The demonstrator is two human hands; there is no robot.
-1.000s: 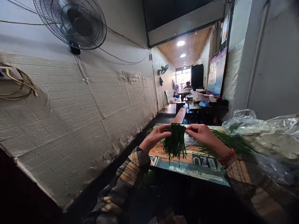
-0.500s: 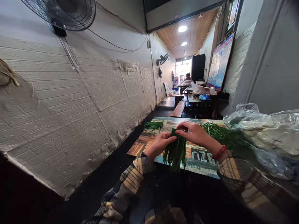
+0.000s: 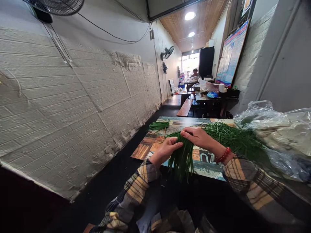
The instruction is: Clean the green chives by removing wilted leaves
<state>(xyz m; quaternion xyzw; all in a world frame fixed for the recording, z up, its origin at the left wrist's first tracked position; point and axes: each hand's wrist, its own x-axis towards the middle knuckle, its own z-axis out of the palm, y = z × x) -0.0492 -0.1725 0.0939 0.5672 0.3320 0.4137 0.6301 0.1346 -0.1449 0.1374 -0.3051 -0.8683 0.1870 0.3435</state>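
A bunch of long green chives (image 3: pixel 181 161) hangs over the near edge of the patterned table (image 3: pixel 141 151), its ends drooping below the tabletop. My left hand (image 3: pixel 166 149) is closed around its upper part, thumb across the front. At the top of the bunch, my right hand (image 3: pixel 198 137) has thumb and fingers pressed together on the stems; its fingertips are partly hidden. A loose pile of chives (image 3: pixel 225 137) spreads to the right, beyond my right wrist. At the table's far left lies a smaller, neat bundle of chives (image 3: pixel 158 125).
Clear plastic bags (image 3: pixel 272 121) with pale contents sit at the right side of the table. A thin stick (image 3: pixel 164 133) lies near the small bundle. Beyond stand a red-brown bench (image 3: pixel 185 107) and cluttered tables, with a person seated far back. A brick-patterned wall (image 3: pixel 97 106) runs along the left.
My view has tilted slightly down. The right hand has shifted a little at the top of the bunch, and stems now stick out to the left there. The left hand keeps its hold.
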